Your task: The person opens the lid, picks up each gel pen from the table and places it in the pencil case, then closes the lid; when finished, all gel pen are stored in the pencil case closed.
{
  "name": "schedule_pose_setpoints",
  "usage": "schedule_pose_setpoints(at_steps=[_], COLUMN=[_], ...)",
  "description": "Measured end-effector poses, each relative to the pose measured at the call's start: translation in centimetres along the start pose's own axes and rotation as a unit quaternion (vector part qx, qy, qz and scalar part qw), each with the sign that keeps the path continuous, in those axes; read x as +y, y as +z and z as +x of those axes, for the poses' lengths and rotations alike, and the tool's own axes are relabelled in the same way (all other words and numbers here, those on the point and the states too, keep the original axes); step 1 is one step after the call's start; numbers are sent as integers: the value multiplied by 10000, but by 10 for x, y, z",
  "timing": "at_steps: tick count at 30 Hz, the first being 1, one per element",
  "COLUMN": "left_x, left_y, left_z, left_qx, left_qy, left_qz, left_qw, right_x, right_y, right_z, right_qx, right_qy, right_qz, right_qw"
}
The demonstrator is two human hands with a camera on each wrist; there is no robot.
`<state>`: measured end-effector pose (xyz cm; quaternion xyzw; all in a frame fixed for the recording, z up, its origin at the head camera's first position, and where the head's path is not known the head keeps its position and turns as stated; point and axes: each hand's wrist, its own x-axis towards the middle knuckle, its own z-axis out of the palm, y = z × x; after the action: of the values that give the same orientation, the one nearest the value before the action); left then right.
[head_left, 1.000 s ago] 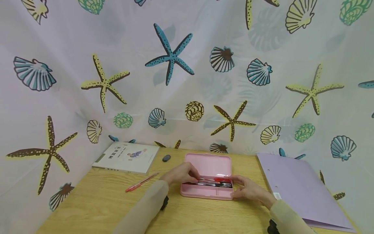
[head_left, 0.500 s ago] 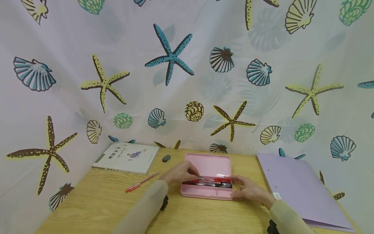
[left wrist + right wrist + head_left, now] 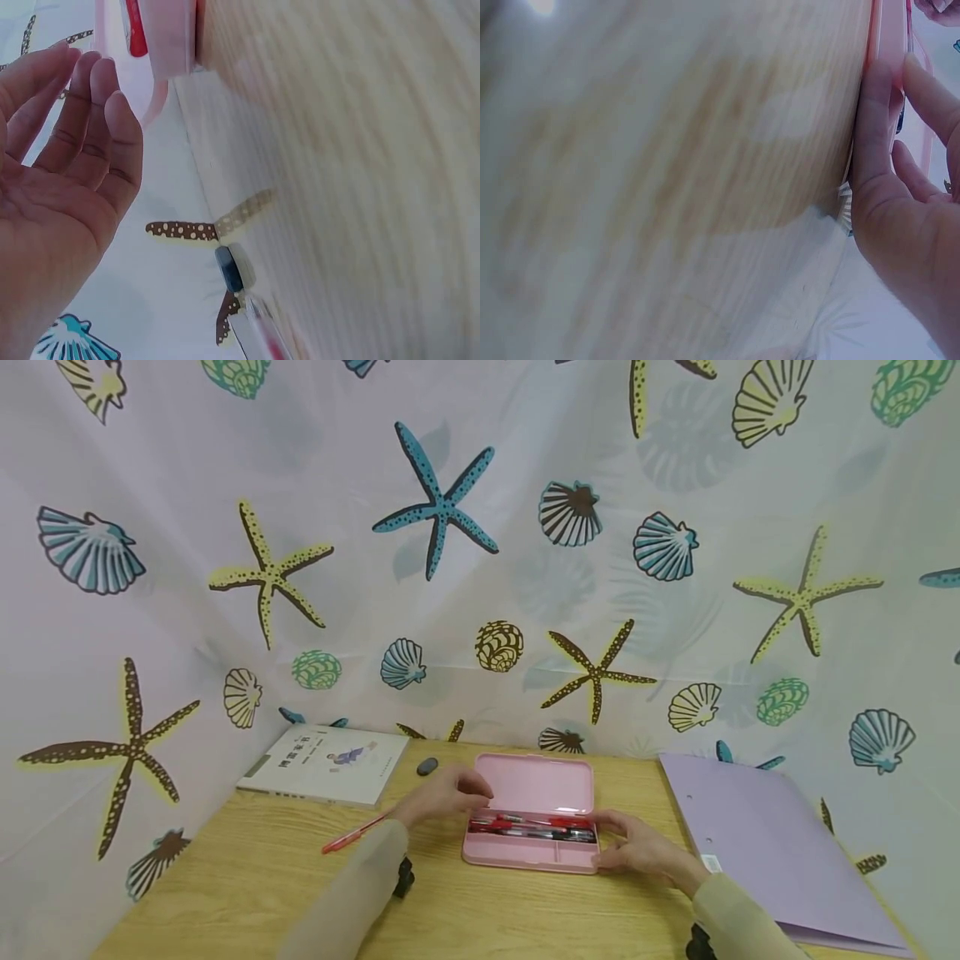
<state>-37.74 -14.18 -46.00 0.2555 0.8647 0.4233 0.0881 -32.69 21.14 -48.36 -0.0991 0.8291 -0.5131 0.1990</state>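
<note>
A pink pencil case (image 3: 510,850) lies with its lid raised on the wooden table. Several red and black pens (image 3: 528,832) fill its rear compartment. My left hand (image 3: 441,795) hovers just left of the case, holding nothing. In the left wrist view its fingers (image 3: 94,127) are relaxed and loosely bent, beside the end of the case (image 3: 171,37). At the opposite end my right hand (image 3: 643,847) holds the case, thumb at the front corner and fingers by the hinge. The right wrist view shows its fingers (image 3: 872,127) against the pink side wall (image 3: 890,37).
A red pen (image 3: 347,841) lies left of the case, partly covered by the left sleeve. Behind it are a white book (image 3: 322,764) and a small dark oval object (image 3: 427,766). A purple folder (image 3: 780,852) lies at the right. Patterned cloth (image 3: 480,568) hangs behind the table.
My left hand has let go of a red pen, which now rests among the others, and has drawn back left out of the case. The right hand stays put.
</note>
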Motion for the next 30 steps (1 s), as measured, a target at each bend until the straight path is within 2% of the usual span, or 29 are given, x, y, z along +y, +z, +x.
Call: schedule_pose_setpoints(at_steps=[4, 8, 13, 25, 30], left_x=[-3, -7, -7, -5, -2], left_y=[-7, -10, -6, -2, 2], left_z=[-7, -10, -9, -6, -5], left_qx=[70, -98, -319, -363, -304], left_qy=[-61, -35, -50, -218, -281], left_qz=[-190, -223, -17, 141, 433], left_qw=[9998, 9997, 9995, 9990, 9982], right_x=[0, 0, 1, -1, -1], right_y=[0, -1, 0, 0, 0], right_z=[0, 0, 0, -2, -2], right_qx=[52, 49, 32, -70, -64], right_qy=[22, -36, -65, -183, -177], right_qz=[-13, 8, 30, -107, -68], right_qw=[10000, 10000, 10000, 9998, 9998])
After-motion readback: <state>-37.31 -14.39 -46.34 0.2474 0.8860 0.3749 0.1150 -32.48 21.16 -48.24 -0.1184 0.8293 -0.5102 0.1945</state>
